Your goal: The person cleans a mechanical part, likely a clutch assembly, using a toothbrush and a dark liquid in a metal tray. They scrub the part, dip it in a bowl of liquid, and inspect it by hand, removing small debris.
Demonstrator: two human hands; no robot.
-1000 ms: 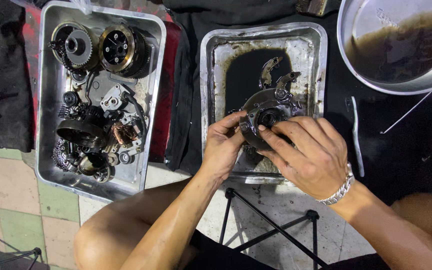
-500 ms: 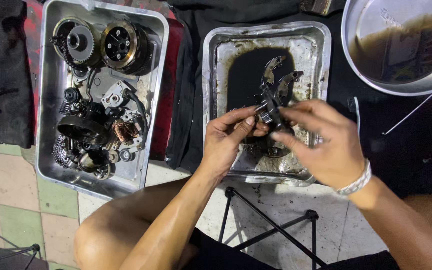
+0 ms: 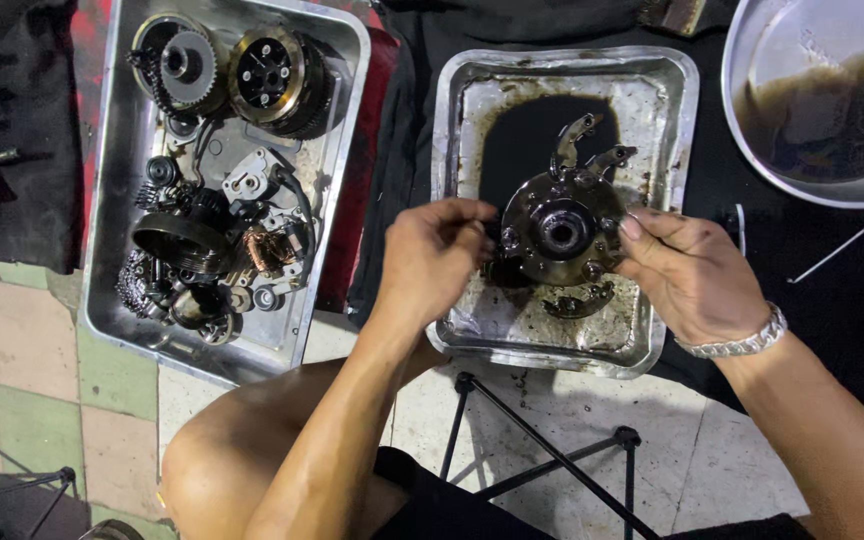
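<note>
Steel disc: a round, oily clutch-like plate [image 3: 560, 230] with a dark hub at its middle is held flat, face up, over the oily tray [image 3: 672, 200], so any drip falls back into the pan.
Left hand: the left hand [image 3: 432, 262] is curled narrow at the plate's left rim; its fingertips pinch the edge, though the exact contact is hidden behind the knuckles.
Right hand: the right hand [image 3: 687, 275] grips the opposite rim with thumb and forefinger closed on it, so the two hands steady the plate from both sides with its face turned to the camera.
Loose shoes: two curved metal pieces [image 3: 592, 145] lie just beyond the plate in the black oil pool [image 3: 522, 140], and another curved piece [image 3: 577, 302] lies under the plate's near edge, all kept inside the tray.
Parts tray: a second metal tray [image 3: 112, 290] to the left, well apart, holds gears, a chain, a drum and a copper-wound coil, grouped dry and away from the oil.
Basin: a round metal basin [image 3: 752, 150] with brown liquid sits at the upper right.
Wristband: a silver bracelet [image 3: 742, 343] rides the right wrist.
</note>
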